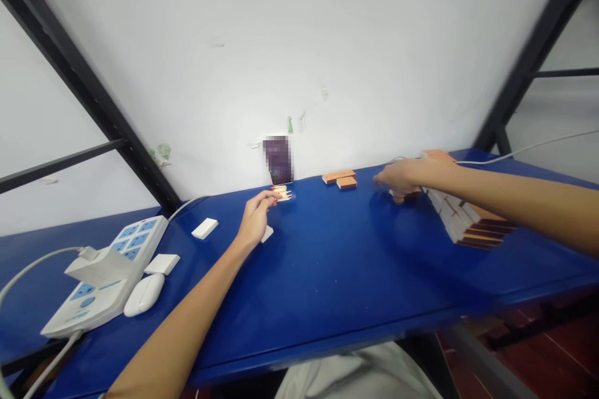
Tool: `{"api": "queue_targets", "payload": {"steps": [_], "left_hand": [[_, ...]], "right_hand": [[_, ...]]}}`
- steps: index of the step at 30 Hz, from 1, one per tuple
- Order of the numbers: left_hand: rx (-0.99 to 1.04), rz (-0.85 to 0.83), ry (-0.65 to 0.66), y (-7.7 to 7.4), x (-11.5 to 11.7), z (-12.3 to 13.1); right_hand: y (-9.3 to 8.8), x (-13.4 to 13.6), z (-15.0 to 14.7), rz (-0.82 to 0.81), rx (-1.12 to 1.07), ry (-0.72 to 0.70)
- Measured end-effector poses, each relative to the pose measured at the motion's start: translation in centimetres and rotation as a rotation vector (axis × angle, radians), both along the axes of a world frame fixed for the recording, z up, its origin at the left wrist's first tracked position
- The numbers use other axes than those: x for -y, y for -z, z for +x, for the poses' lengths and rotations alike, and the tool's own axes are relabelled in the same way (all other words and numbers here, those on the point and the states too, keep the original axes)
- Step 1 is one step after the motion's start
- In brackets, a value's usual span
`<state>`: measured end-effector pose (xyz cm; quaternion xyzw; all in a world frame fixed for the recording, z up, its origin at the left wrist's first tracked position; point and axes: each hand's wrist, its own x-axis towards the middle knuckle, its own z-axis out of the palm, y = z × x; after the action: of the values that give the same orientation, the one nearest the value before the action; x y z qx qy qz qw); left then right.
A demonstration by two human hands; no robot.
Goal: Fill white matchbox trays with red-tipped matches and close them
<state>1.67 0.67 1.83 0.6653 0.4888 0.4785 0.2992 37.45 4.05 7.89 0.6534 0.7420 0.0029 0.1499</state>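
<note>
My left hand [255, 218] is at the middle of the blue table [327, 274], fingers pinched on a small orange and white block [282, 194] close to the wall. A white piece [267, 234] lies just under that hand. My right hand [401, 179] reaches to the right, fingers curled over a small block at the near end of a leaning row of orange and white blocks [468, 218]. Two orange blocks [340, 178] lie between my hands by the wall.
A white power strip with blue sockets [110, 271] lies at the left with a plug and cable. Beside it are a white oval case [144, 293] and two white flat pieces [161, 264]. A dark blurred card [277, 159] leans on the wall. Black frame bars stand at both sides.
</note>
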Motion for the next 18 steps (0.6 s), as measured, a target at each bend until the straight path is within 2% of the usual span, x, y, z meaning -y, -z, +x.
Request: {"api": "queue_targets", "payload": {"steps": [1,2,5,7,8,9,12,15,18], "left_hand": [[0.013,0.026,-0.007,0.0,-0.1,-0.1],[0.007,0.057,-0.019,0.1,-0.2,-0.3],[-0.101,0.135,-0.077,0.3,-0.6,-1.8],[-0.229,0.187,-0.118,0.5,-0.7,-2.8],[-0.312,0.226,-0.127,0.5,-0.6,-3.3],[-0.402,0.268,-0.127,0.6,-0.6,-3.7],[-0.581,0.355,-0.126,0.4,-1.0,-4.8],[-0.472,0.337,-0.232,-0.5,-2.9,-5.9],[-0.131,0.289,-0.348,-2.2,-6.2,-7.0]], "right_hand": [[-0.5,0.1,-0.7,-0.091,0.009,-0.058],[-0.8,0.1,-1.5,-0.097,-0.004,-0.142],[-0.8,-0.1,-4.3,0.008,-0.027,-0.353],[0.2,-0.1,-6.1,0.014,-0.003,-0.398],[0.9,0.0,-7.0,0.018,0.021,-0.376],[1.5,0.2,-7.9,0.037,0.057,-0.353],[2.7,1.2,-10.3,0.107,0.142,-0.406],[2.7,2.0,-12.5,0.134,0.146,-0.386],[2.2,1.6,-14.9,0.226,0.094,-0.430]]}}
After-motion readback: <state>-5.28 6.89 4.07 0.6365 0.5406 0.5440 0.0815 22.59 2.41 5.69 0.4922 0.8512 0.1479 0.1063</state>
